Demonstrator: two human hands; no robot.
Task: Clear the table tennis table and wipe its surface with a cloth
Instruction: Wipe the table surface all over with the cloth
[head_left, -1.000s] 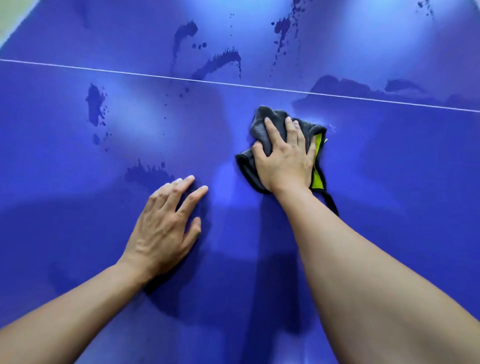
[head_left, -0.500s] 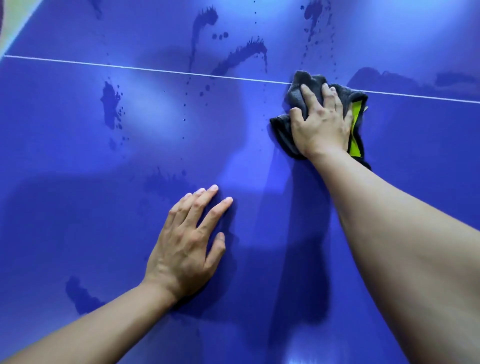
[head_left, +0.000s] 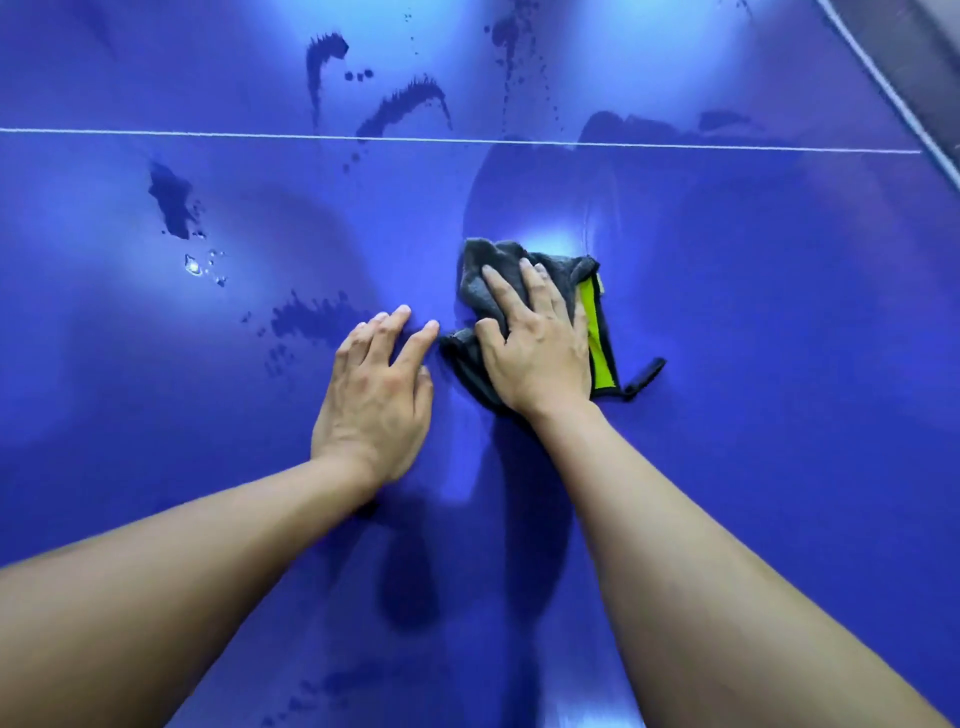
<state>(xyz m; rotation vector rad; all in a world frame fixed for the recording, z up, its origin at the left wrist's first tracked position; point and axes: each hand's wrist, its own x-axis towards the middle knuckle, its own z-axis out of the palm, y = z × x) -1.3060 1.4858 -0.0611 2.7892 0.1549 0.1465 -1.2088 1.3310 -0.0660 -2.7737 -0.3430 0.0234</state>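
With the right hand (head_left: 535, 353) flat on the crumpled grey, lime-backed cloth (head_left: 483, 280) and the left hand (head_left: 376, 384) spread bracing on the glossy blue table (head_left: 753, 364), sweep firmly toward the dark wet smears (head_left: 311, 317) beyond the left fingertips (head_left: 402, 312).

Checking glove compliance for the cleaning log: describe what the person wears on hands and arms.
Nothing worn. The left hand and right hand are bare: no gloves, rings or watch. The left forearm and right forearm are uncovered to the frame edge, with no sleeve or bracelet in view.
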